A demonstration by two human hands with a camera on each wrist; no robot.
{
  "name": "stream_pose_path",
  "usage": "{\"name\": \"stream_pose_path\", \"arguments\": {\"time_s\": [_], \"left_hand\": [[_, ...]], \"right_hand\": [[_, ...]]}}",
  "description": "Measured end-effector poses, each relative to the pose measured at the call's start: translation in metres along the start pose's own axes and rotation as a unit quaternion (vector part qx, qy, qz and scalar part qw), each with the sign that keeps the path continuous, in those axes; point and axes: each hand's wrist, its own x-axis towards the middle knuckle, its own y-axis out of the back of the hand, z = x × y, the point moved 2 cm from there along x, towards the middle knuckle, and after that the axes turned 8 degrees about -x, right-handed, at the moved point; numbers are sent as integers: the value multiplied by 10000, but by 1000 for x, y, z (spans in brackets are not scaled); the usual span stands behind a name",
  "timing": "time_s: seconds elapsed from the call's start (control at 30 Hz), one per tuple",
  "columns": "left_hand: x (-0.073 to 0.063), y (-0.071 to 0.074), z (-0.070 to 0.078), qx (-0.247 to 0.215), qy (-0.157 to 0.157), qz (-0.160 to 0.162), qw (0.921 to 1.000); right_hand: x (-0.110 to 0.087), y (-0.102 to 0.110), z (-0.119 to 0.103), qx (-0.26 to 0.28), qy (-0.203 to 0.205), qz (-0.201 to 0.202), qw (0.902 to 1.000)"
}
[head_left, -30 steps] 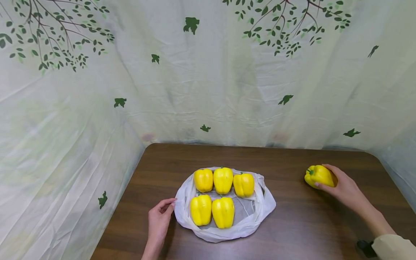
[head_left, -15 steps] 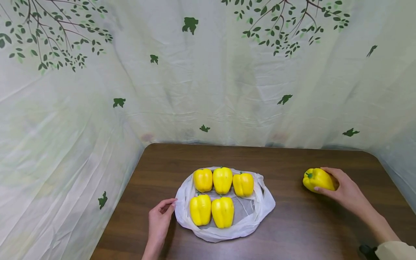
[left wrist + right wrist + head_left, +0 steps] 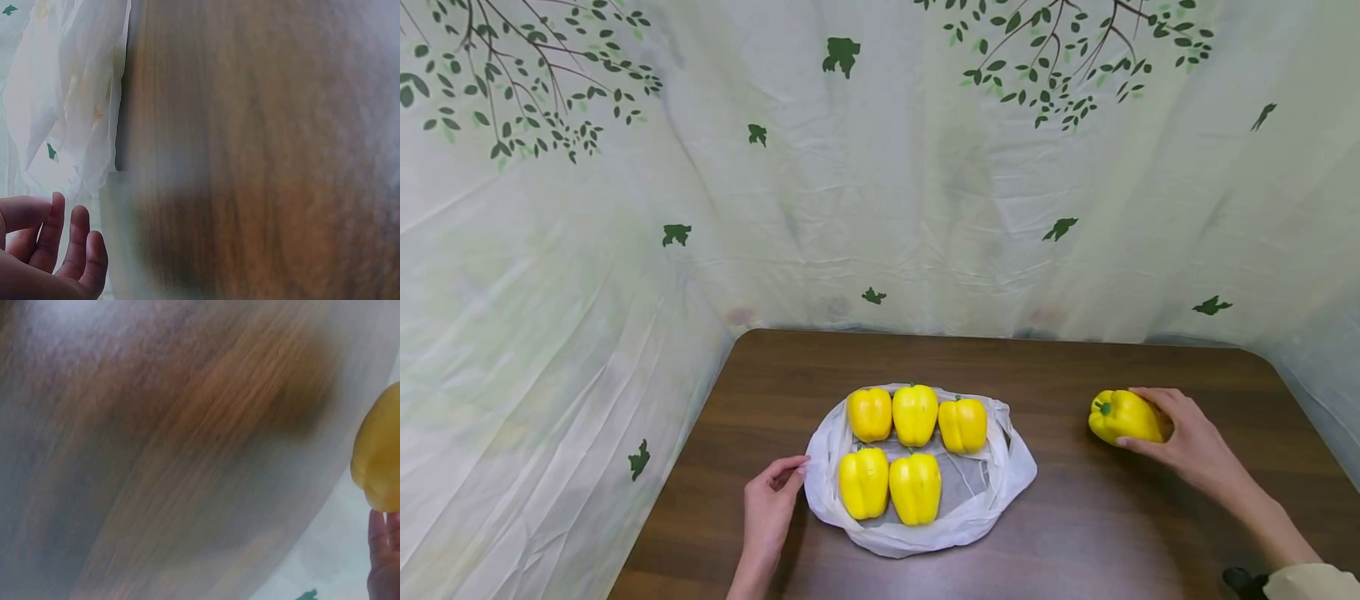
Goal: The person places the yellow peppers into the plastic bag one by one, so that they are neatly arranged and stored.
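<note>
My right hand [image 3: 1193, 439] grips a yellow bell pepper [image 3: 1124, 416] over the right side of the table, its green stem facing left. In the right wrist view the same bell pepper [image 3: 381, 450] shows at the right edge above the fingertips. My left hand [image 3: 769, 504] pinches the left rim of a white plastic bag [image 3: 1011, 471] between thumb and forefinger. The bag is spread with its mouth up and holds several yellow bell peppers [image 3: 914, 490] in two rows. The left wrist view shows the bag's side [image 3: 69, 94] just beyond the left fingertips.
Everything stands on a brown wooden table [image 3: 1052, 367] with rounded far corners. A pale curtain [image 3: 925, 208] printed with leaves and branches hangs right behind the table and along its left side. A dark band [image 3: 1243, 581] sits at the right wrist.
My right hand has moved slightly left with the bell pepper, whose stem end has turned somewhat toward the camera. The left hand and the bag with its peppers stay in place.
</note>
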Motion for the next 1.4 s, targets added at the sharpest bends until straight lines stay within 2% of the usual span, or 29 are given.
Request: {"name": "stream_pose_path", "arguments": {"time_s": [0.27,0.57,0.87,1.1,1.4], "left_hand": [[0,1,1,46,-53,27,10000],[-1,1,2,88,19,4,10000],[-1,1,1,57,6,-9,10000],[0,2,-1,31,-29,28,10000],[-2,2,-1,-309,-326,25,9990]], "right_hand": [[-2,-2,-8,187,157,235,9994],[-6,-4,-17,413,-51,148,9990],[-9,-8,-27,631,170,113,9978],[-10,-12,-36,780,150,13,9968],[-12,-13,-46,855,8,-174,9962]]}}
